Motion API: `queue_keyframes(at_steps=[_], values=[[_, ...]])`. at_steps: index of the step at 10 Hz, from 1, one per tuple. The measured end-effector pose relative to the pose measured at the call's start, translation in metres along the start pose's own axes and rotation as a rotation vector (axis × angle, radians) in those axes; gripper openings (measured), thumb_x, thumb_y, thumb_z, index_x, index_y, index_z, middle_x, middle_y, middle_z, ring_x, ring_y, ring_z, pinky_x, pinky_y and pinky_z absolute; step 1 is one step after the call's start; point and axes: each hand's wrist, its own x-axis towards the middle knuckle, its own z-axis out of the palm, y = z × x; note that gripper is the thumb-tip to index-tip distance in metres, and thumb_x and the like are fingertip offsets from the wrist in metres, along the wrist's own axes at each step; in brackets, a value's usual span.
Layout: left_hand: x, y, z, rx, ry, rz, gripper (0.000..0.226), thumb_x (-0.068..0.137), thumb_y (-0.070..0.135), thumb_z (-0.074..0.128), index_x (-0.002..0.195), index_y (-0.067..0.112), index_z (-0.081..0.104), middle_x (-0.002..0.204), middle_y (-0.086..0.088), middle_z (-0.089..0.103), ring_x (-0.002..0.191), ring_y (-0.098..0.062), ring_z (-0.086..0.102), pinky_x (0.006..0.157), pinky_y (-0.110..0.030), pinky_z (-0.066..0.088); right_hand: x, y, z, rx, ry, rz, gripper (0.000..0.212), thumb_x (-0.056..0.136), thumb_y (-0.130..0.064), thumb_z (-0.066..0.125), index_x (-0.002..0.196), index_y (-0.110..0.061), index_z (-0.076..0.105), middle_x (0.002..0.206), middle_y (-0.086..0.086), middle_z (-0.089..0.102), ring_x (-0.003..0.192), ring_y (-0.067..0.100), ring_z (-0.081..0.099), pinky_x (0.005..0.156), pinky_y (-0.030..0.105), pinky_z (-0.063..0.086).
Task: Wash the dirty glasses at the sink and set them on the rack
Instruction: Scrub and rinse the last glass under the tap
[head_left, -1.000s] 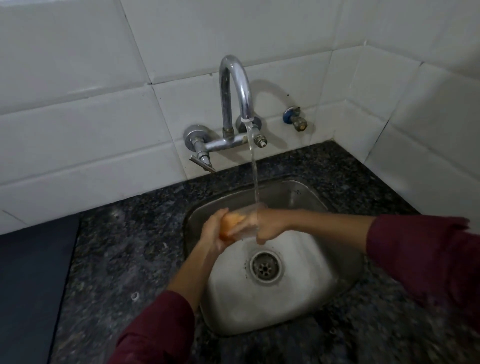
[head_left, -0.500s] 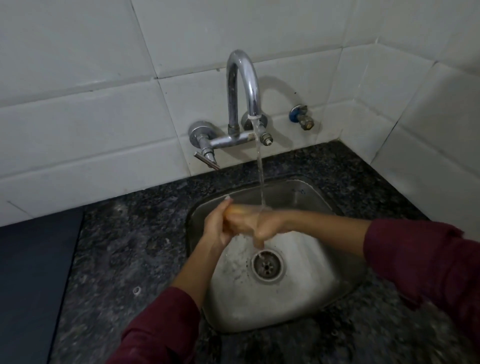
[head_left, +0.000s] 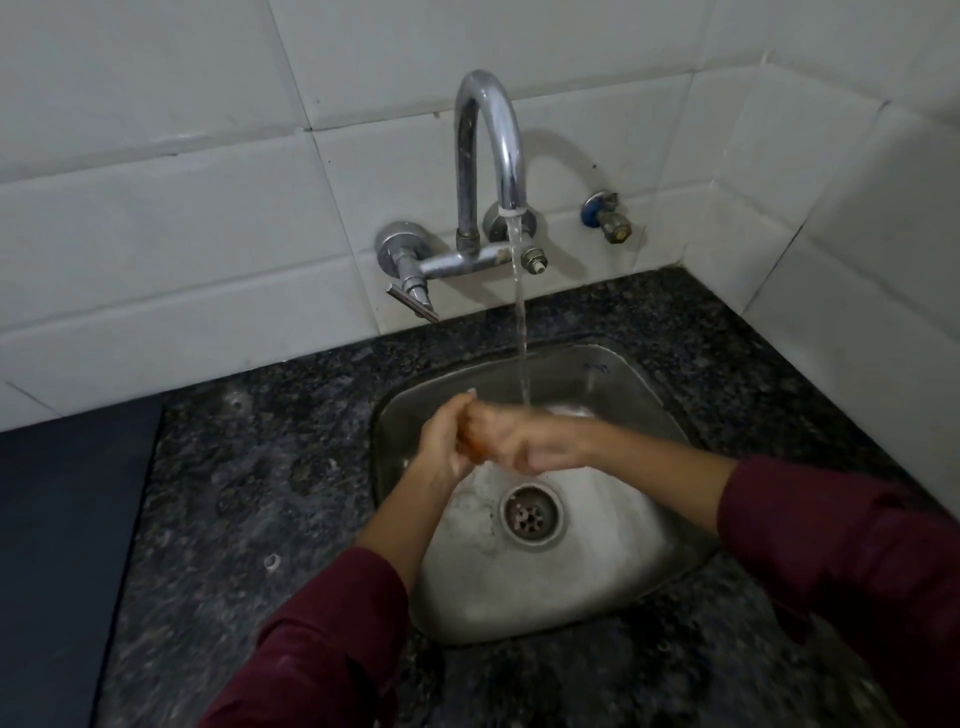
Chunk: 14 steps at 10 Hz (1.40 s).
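White tiles back your round steel sink at frame centre. Your left hand and right hand have closed tighter around the orange-tinted clear glass, now mostly hidden under the stream; rinsing continues.

Home kitchen corner, by the look. Small steel sink set into dark speckled granite counter. Chrome gooseneck tap wall-mounted at far side, water running. Spare blue-handled valve right of it. Plain white wall tiles behind and on right wall.
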Motion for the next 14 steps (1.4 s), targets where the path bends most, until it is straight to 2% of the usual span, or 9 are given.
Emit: queue_keyframes(at_steps=[1,3,5,7,8,9,10,11,14], values=[[0.000,-0.001,-0.001,0.049,0.037,-0.010,0.021,0.075,0.021,0.075,0.090,0.009,0.066,0.083,-0.013,0.067,0.074,-0.025,0.066,0.066,-0.038,0.059,0.005,-0.002,0.012,0.433,-0.069,-0.083,0.071,0.057,0.012,0.048,0.124,-0.013,0.039,0.105,0.015,0.048,0.089,0.018,0.054,0.069,0.022,0.047],[0.002,0.001,0.002,0.140,0.151,0.007,0.017,0.076,0.013,0.077,0.085,0.007,0.064,0.078,-0.014,0.064,0.070,-0.027,0.064,0.065,-0.041,0.056,-0.005,0.008,0.020,-0.988,0.049,0.279,0.027,0.075,-0.021,0.065,0.091,-0.014,0.044,0.086,0.004,0.044,0.075,0.014,0.048,0.064,0.022,0.047],[-0.004,0.005,0.000,0.014,0.017,0.003,0.036,0.080,0.021,0.072,0.112,0.007,0.063,0.101,-0.017,0.066,0.094,-0.029,0.066,0.081,-0.046,0.057,-0.010,-0.010,0.012,0.737,0.006,-0.057,0.081,0.062,0.016,0.041,0.139,-0.010,0.035,0.116,0.015,0.054,0.096,0.014,0.063,0.073,0.021,0.051],[-0.002,0.000,0.007,0.078,0.087,0.024,0.006,0.083,0.012,0.069,0.084,0.010,0.063,0.076,-0.011,0.059,0.068,-0.024,0.060,0.065,-0.038,0.056,0.003,0.024,0.015,-0.947,0.130,0.120,0.062,0.064,-0.022,0.063,0.120,-0.024,0.036,0.107,0.003,0.051,0.089,0.013,0.054,0.070,0.031,0.055],[-0.005,-0.003,0.006,0.038,0.062,-0.026,0.016,0.082,0.016,0.071,0.095,0.008,0.064,0.082,-0.014,0.062,0.073,-0.028,0.063,0.054,-0.037,0.056,0.001,0.025,0.012,-0.988,0.104,0.165,0.062,0.064,-0.019,0.060,0.121,-0.023,0.036,0.105,0.010,0.055,0.087,0.023,0.059,0.071,0.038,0.057],[-0.007,-0.006,0.001,-0.014,-0.050,-0.065,0.034,0.082,0.022,0.069,0.110,0.005,0.061,0.100,-0.019,0.065,0.096,-0.032,0.065,0.074,-0.045,0.057,-0.012,0.013,0.008,0.140,0.072,0.072,0.071,0.064,0.008,0.050,0.129,-0.017,0.041,0.117,0.007,0.060,0.101,0.019,0.063,0.074,0.028,0.057],[-0.006,-0.007,0.001,-0.035,-0.059,-0.021,0.034,0.078,0.019,0.073,0.109,0.007,0.062,0.098,-0.018,0.067,0.096,-0.032,0.066,0.083,-0.047,0.056,-0.017,0.014,0.011,0.569,0.033,-0.041,0.087,0.060,0.016,0.043,0.141,-0.016,0.036,0.147,0.013,0.041,0.134,0.027,0.042,0.104,0.032,0.040],[-0.007,-0.008,0.004,-0.023,0.008,0.002,0.032,0.081,0.018,0.071,0.109,0.006,0.063,0.100,-0.018,0.066,0.092,-0.031,0.066,0.077,-0.045,0.057,-0.022,0.013,0.016,-0.233,0.300,-0.059,0.085,0.062,0.005,0.059,0.140,-0.024,0.040,0.148,0.007,0.040,0.134,0.025,0.041,0.093,0.029,0.044],[-0.017,-0.016,-0.022,0.222,0.042,-0.138,0.034,0.094,0.039,0.052,0.109,0.010,0.061,0.106,-0.017,0.064,0.094,-0.031,0.061,0.084,-0.051,0.050,-0.037,0.039,0.016,-0.120,0.773,-0.196,0.015,0.077,-0.004,0.073,0.084,-0.018,0.071,0.080,-0.002,0.072,0.075,0.000,0.067,0.076,0.024,0.055]])
